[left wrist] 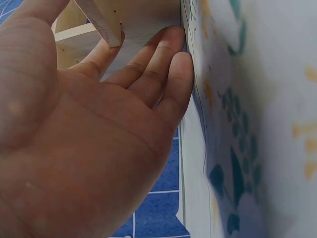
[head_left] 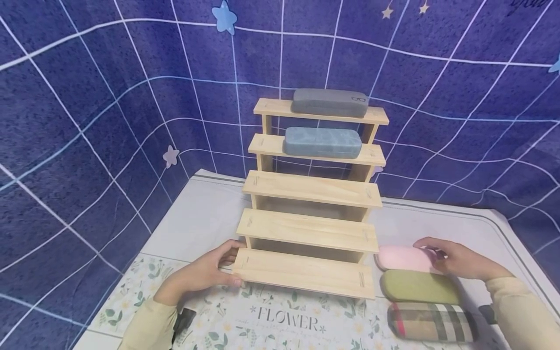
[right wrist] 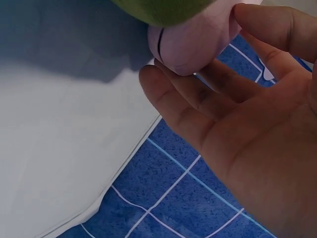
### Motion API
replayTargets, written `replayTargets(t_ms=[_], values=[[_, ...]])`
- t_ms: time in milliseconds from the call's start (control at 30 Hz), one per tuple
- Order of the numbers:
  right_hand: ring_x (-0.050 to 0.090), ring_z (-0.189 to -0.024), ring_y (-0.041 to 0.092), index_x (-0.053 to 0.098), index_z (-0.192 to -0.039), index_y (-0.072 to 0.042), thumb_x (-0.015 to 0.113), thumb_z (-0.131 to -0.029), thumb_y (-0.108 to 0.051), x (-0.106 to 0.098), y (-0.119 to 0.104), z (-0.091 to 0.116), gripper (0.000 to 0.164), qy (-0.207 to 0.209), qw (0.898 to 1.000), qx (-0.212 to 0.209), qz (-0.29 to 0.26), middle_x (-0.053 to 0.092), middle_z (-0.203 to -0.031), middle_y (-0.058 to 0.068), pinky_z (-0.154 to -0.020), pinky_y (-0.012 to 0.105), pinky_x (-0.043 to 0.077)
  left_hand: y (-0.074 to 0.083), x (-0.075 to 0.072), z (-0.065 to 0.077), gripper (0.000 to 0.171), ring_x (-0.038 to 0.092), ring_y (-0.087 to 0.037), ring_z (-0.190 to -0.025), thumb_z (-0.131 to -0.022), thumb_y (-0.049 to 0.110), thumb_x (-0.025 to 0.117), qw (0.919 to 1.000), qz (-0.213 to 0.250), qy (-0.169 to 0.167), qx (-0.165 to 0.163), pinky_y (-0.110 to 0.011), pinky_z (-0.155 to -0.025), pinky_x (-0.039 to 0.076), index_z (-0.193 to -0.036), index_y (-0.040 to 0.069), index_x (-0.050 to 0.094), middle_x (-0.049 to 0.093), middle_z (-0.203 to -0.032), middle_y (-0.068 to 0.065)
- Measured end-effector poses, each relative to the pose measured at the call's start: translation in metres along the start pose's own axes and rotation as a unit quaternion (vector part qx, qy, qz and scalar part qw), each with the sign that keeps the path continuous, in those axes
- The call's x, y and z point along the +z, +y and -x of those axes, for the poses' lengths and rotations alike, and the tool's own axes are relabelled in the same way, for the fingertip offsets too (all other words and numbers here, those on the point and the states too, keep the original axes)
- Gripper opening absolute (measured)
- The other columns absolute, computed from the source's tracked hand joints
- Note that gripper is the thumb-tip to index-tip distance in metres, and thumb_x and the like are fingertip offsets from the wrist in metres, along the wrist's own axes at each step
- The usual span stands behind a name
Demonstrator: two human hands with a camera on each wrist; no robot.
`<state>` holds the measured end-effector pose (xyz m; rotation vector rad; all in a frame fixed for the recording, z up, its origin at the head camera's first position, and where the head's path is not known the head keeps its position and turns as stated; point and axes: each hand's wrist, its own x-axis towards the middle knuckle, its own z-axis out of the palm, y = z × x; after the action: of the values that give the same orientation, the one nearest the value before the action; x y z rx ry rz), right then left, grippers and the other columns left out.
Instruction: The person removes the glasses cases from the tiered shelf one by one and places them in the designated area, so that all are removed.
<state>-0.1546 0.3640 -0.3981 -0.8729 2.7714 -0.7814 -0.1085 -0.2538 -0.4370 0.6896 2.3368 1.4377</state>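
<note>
A five-step wooden display rack (head_left: 306,231) stands in the middle of the head view. Its bottom plank's left end is held by my left hand (head_left: 205,267), thumb at the front edge and fingers behind. In the left wrist view the index finger touches the wood, while the other fingers stretch along the tabletop. To the right of the rack, my right hand (head_left: 457,257) grips the right end of a pink glasses case (head_left: 402,257) between thumb and fingers. An olive green glasses case (head_left: 420,287) and a plaid glasses case (head_left: 430,322) lie in front of it.
On the rack's top step rests a grey glasses case (head_left: 328,103), and a blue glasses case (head_left: 323,142) is one step lower. A floral mat (head_left: 284,321) covers the white table's (head_left: 183,209) front. Behind hangs a blue gridded cloth (head_left: 131,73).
</note>
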Motion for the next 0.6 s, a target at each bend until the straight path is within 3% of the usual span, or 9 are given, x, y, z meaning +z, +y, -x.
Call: replayTargets(t_ms=[133, 267, 333, 400, 467, 533, 600], values=[[0.064, -0.100, 0.031, 0.062, -0.122, -0.001, 0.072, -0.077, 0.006, -0.004, -0.003, 0.001, 0.047, -0.017, 1.000, 0.025, 0.000, 0.064, -0.121, 0.024, -0.080, 0.040, 0.057, 0.002, -0.001, 0.000, 0.074, 0.055, -0.029, -0.126, -0.083, 0.021, 0.085, 1.0000, 0.000, -0.001, 0.001, -0.049, -0.111, 0.040, -0.144, 0.012, 0.043, 0.059, -0.135, -0.006], [0.063, -0.099, 0.050, 0.060, -0.125, 0.003, 0.073, -0.078, 0.008, -0.017, -0.014, -0.008, 0.048, 0.046, 0.998, 0.010, 0.032, 0.062, -0.123, 0.032, -0.080, 0.060, 0.056, 0.002, -0.002, -0.001, 0.074, 0.054, -0.031, -0.127, -0.084, 0.019, 0.084, 0.9999, 0.005, -0.005, 0.011, -0.049, -0.111, 0.040, -0.144, 0.010, 0.043, 0.058, -0.136, -0.008], [0.063, -0.101, 0.052, 0.061, -0.127, 0.004, 0.072, -0.081, 0.008, -0.029, -0.024, -0.017, 0.047, 0.093, 0.995, 0.006, 0.044, 0.061, -0.124, 0.032, -0.080, 0.060, 0.056, 0.002, -0.002, -0.001, 0.074, 0.054, -0.032, -0.127, -0.084, 0.019, 0.084, 0.9999, 0.005, -0.005, 0.013, -0.050, -0.111, 0.040, -0.145, 0.009, 0.042, 0.058, -0.137, -0.009], [0.067, -0.100, 0.042, 0.061, -0.129, 0.004, 0.071, -0.086, 0.005, -0.044, -0.039, -0.027, 0.044, 0.129, 0.991, 0.012, 0.039, 0.062, -0.124, 0.030, -0.079, 0.047, 0.060, 0.003, -0.002, -0.001, 0.074, 0.054, -0.033, -0.127, -0.084, 0.019, 0.084, 0.9999, 0.004, -0.004, 0.013, -0.051, -0.111, 0.040, -0.145, 0.009, 0.042, 0.058, -0.137, -0.009], [0.070, -0.095, 0.022, 0.063, -0.128, 0.001, 0.069, -0.091, 0.000, -0.059, -0.056, -0.038, 0.038, 0.165, 0.985, 0.018, 0.034, 0.066, -0.120, 0.026, -0.074, 0.028, 0.060, 0.003, -0.001, -0.001, 0.075, 0.054, -0.032, -0.127, -0.084, 0.020, 0.084, 0.9999, 0.002, -0.002, 0.012, -0.052, -0.111, 0.040, -0.145, 0.009, 0.042, 0.058, -0.136, -0.009], [0.066, -0.092, 0.004, 0.064, -0.128, -0.001, 0.067, -0.095, -0.006, -0.073, -0.076, -0.051, 0.034, 0.188, 0.982, 0.032, 0.009, 0.067, -0.121, 0.023, -0.072, 0.015, 0.054, 0.002, 0.000, 0.000, 0.075, 0.054, -0.032, -0.126, -0.084, 0.020, 0.084, 1.0000, 0.001, -0.001, 0.008, -0.053, -0.110, 0.040, -0.145, 0.009, 0.042, 0.059, -0.136, -0.008], [0.059, -0.091, -0.010, 0.065, -0.128, -0.005, 0.067, -0.097, -0.012, -0.084, -0.097, -0.065, 0.031, 0.210, 0.977, 0.040, -0.004, 0.068, -0.122, 0.019, -0.072, 0.009, 0.049, 0.002, 0.000, 0.000, 0.075, 0.055, -0.031, -0.126, -0.084, 0.020, 0.084, 1.0000, 0.000, 0.000, 0.005, -0.053, -0.110, 0.040, -0.145, 0.010, 0.042, 0.059, -0.135, -0.007]])
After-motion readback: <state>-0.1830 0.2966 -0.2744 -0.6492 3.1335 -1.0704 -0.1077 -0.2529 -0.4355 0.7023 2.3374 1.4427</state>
